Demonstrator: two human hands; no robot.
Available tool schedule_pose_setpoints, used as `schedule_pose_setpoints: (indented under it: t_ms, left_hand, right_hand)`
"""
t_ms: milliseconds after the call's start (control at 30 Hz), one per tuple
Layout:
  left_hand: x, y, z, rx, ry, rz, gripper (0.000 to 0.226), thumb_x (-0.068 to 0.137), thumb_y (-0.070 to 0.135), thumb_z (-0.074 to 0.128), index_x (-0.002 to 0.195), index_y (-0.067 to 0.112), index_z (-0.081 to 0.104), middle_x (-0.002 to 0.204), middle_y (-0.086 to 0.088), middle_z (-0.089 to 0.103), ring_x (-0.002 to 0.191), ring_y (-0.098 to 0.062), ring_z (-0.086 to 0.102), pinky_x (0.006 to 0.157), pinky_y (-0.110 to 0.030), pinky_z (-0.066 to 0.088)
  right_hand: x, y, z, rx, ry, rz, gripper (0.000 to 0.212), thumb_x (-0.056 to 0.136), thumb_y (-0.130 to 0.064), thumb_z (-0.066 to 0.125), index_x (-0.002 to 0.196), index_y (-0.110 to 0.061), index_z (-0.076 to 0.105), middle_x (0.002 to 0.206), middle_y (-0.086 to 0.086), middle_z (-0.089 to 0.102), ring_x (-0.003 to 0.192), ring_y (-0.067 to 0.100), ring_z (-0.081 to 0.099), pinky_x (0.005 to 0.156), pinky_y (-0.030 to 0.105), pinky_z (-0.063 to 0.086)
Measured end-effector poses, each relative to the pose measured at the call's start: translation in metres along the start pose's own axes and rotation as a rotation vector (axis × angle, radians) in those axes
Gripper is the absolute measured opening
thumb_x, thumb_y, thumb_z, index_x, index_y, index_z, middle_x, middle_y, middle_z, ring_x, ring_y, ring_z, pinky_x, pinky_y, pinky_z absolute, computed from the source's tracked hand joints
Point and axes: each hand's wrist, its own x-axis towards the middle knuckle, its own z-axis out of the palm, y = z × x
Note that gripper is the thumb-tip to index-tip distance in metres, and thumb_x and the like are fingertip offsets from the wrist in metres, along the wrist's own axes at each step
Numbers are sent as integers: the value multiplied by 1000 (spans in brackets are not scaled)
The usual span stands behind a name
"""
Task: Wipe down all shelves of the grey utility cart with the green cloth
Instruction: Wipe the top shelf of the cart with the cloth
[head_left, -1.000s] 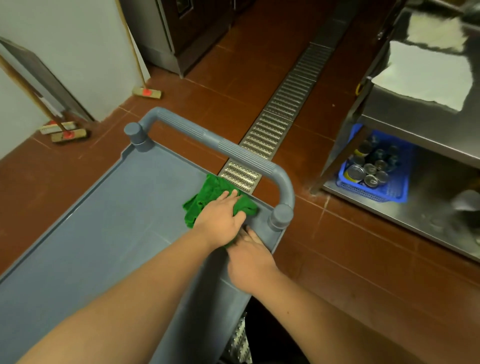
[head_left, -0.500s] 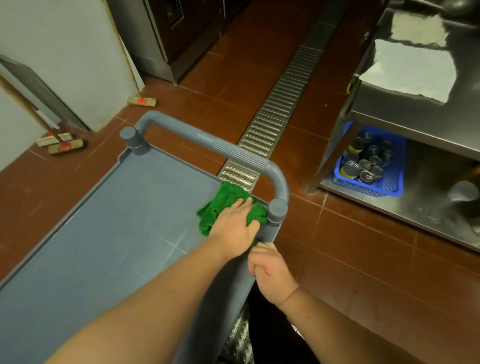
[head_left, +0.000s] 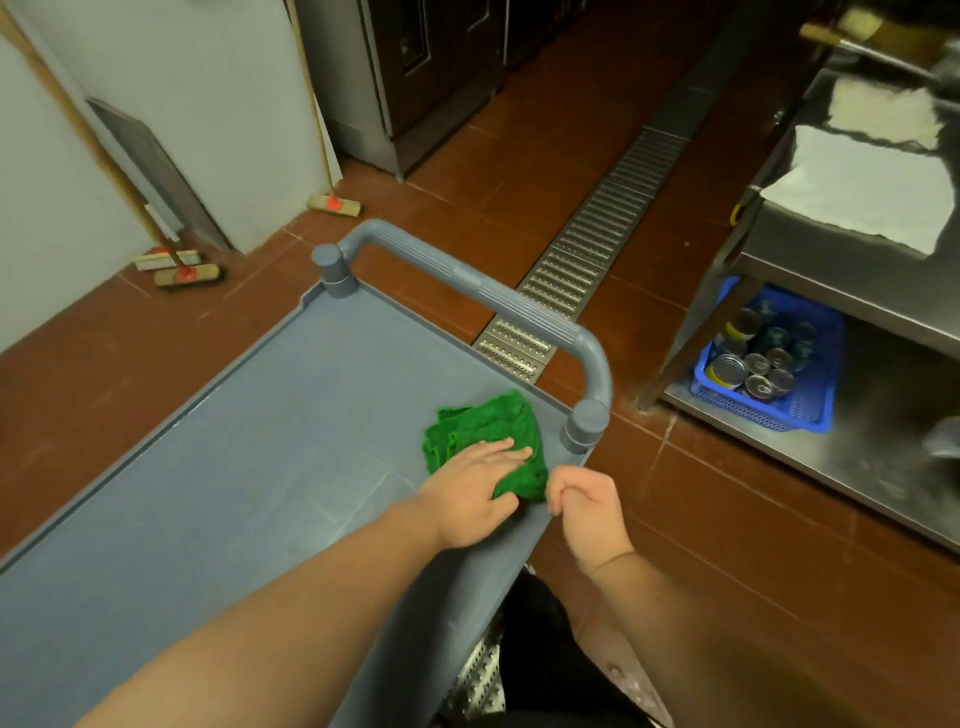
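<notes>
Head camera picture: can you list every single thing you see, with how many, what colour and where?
cart: 1, grey, front left
cart handle: 1, grey, cart's far end
cloth: 1, green, top shelf near handle
brushes: 3, tan and red, floor by wall
floor drain: 1, metal, across floor
basket: 1, blue, under metal table
cans: several, in basket
metal table: 1, right
left hand: flat on cloth
right hand: fingers curled, at cart's edge

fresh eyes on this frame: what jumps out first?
The bright green cloth near the handle-end corner of the grey plastic cart's top shelf, pressed flat under the left hand. The right hand, fingers curled, sits at the cart's edge. A blue basket of tin cans sits under the steel table, right.
</notes>
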Motion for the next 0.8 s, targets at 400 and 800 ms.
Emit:
schedule_pose_setpoints:
  t_ms: [400,800]
  left_hand:
    - [-176,-25,50,-123,112,-85,60,77,36,41,136,30,52,152,16,37,146,-4,18,119,-29,-3]
    - [-339,-25,87,-209,281,-367,55,74,36,39,123,29,63,144,21,47,141,2,25,119,-22,0]
  right_hand:
    - [-4,-21,18,-239,-40,88,12,61,-3,35,54,1,44,52,6,39,50,9,36,49,24,30]
    - [-48,-52,124,-391,-230,7,16,62,-11,34,59,-14,49,53,0,38,51,18,35,50,27,27]
